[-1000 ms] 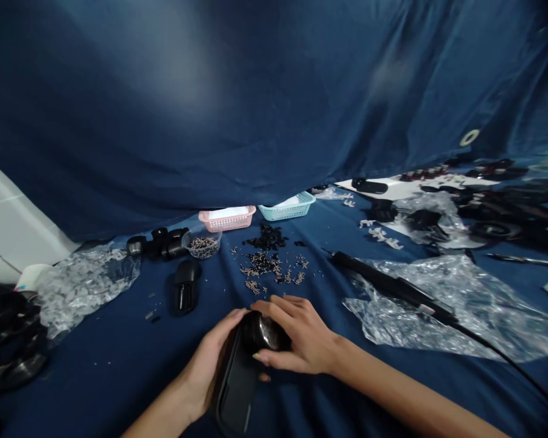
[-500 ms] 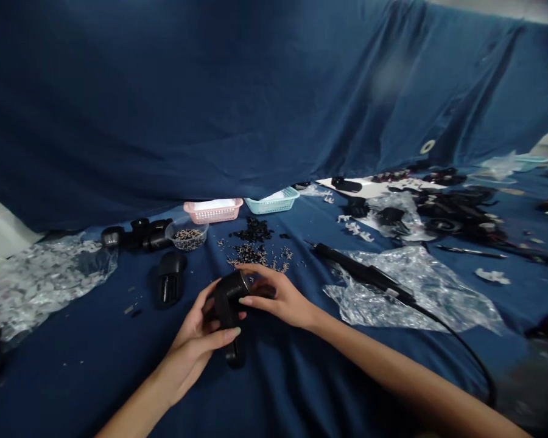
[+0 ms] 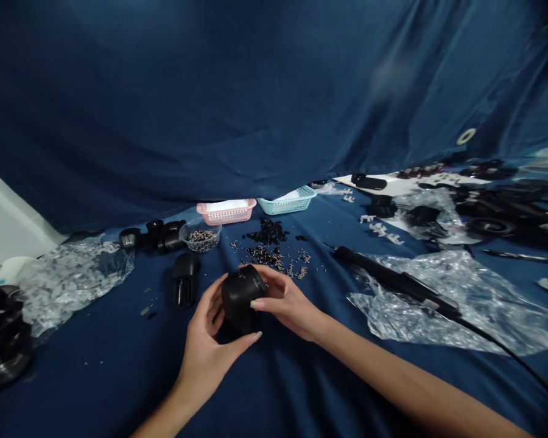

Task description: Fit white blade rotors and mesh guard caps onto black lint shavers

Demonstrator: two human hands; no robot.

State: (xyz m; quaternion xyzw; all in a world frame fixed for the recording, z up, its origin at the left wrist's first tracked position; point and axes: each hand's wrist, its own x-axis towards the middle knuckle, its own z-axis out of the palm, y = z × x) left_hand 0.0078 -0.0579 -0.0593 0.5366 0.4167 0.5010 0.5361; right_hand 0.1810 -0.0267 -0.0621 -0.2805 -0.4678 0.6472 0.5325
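Observation:
Between my two hands is a rounded black plastic housing [image 3: 241, 299], held above the blue cloth; its lower part is hidden. My left hand [image 3: 212, 344] is curled round its left side and underside, thumb pointing right along the bottom. From the right, my right hand [image 3: 287, 304] grips the rim end, thumb in front and fingers behind. A small shiny bit shows near the rim by the right fingers. A similar black housing [image 3: 185, 280] lies on the cloth to the left. Behind my hands are loose small screws [image 3: 267, 255] and a pile of small black parts [image 3: 268, 231].
A clear bowl of screws [image 3: 202, 236] stands near a pink basket [image 3: 226, 214] and a turquoise basket [image 3: 287, 204]. To the right, a corded electric screwdriver [image 3: 393, 280] lies across clear plastic bags [image 3: 461, 304]. A bag of pale parts [image 3: 73, 277] is at left.
The housing has turned in my hands, so its long arm no longer shows and its rounded face is toward me. My left thumb has shifted lower. The view has swung slightly left.

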